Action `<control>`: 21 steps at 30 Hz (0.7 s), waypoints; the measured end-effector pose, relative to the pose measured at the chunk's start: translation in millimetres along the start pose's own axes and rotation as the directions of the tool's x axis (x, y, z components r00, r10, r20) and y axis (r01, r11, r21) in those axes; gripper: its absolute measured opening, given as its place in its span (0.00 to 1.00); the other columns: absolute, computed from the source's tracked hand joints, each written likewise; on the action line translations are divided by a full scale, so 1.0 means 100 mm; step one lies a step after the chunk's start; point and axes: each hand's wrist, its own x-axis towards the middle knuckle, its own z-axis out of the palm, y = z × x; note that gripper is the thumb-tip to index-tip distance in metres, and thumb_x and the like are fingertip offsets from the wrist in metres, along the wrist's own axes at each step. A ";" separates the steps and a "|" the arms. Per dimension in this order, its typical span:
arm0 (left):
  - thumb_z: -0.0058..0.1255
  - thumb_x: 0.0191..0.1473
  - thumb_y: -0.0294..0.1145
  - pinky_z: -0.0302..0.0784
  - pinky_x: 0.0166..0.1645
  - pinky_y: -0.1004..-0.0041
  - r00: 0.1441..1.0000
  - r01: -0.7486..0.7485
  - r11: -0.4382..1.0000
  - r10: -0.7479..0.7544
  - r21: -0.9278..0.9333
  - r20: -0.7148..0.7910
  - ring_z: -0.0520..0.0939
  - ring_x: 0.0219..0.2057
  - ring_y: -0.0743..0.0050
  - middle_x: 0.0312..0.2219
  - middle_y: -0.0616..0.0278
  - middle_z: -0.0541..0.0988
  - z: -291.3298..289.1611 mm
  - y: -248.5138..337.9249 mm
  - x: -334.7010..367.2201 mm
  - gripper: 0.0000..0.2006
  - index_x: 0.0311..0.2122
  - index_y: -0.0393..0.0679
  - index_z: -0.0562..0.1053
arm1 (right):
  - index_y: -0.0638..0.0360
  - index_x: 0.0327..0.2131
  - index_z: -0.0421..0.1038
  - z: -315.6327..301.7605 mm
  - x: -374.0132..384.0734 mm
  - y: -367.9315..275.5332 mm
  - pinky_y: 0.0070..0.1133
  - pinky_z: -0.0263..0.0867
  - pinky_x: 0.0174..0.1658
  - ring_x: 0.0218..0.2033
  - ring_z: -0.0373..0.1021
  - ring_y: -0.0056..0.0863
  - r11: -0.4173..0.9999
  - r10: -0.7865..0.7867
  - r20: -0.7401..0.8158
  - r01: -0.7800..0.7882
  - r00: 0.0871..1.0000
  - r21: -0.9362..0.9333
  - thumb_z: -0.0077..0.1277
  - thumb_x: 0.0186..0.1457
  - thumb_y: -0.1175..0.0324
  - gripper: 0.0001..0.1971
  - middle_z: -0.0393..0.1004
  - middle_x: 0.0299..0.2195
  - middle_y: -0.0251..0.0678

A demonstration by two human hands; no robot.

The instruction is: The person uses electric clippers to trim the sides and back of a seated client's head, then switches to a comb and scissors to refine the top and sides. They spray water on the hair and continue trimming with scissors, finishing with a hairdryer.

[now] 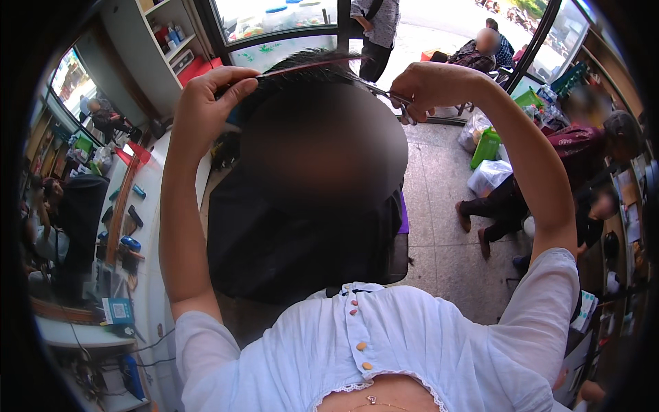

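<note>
A seated person draped in a black cape [295, 240] is right in front of me, with short dark hair [302, 65]. Pinched in my left hand [213, 96], a thin reddish comb [312, 66] lies across the top of the hair. From the other side my right hand [432, 86] grips a pair of scissors [398, 99], fingers around the handles. The blades point left, toward the hair at the comb's far end. Whether they touch the hair I cannot tell.
On the left, a white counter [154, 185] below a mirror carries clippers [130, 242] and other tools. Several people sit or stand at the right and by the glass doorway. Plastic bags [491, 177] and a green container [486, 147] rest on the tiled floor [439, 206].
</note>
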 end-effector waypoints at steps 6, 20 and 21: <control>0.54 0.50 0.31 0.69 0.38 0.80 0.997 0.054 0.995 -0.049 -0.082 0.063 0.76 0.30 0.80 0.28 0.63 0.78 0.09 -0.19 -0.06 0.10 0.37 0.38 0.76 | 0.63 0.26 0.72 -0.06 -0.07 0.04 0.16 0.66 0.22 0.18 0.71 0.19 0.998 0.046 -0.123 -0.050 0.991 -0.032 0.52 0.45 0.66 0.09 0.74 0.19 0.34; 0.53 0.51 0.30 0.67 0.36 0.84 0.991 0.105 0.896 -0.131 -0.431 -0.031 0.74 0.30 0.85 0.26 0.67 0.77 0.28 -0.67 -0.34 0.11 0.39 0.38 0.76 | 0.64 0.25 0.70 -0.30 -0.18 -0.53 0.23 0.67 0.26 0.22 0.71 0.27 0.915 0.222 -0.044 -0.224 0.974 -0.334 0.55 0.41 0.68 0.09 0.71 0.20 0.38; 0.53 0.51 0.31 0.67 0.36 0.83 0.972 0.160 0.901 -0.215 -0.403 -0.096 0.73 0.30 0.85 0.26 0.67 0.77 0.27 -0.73 -0.33 0.11 0.39 0.38 0.76 | 0.64 0.26 0.70 -0.30 -0.21 -0.61 0.25 0.66 0.29 0.23 0.70 0.28 0.897 0.171 -0.061 -0.181 0.983 -0.404 0.55 0.40 0.67 0.11 0.71 0.21 0.39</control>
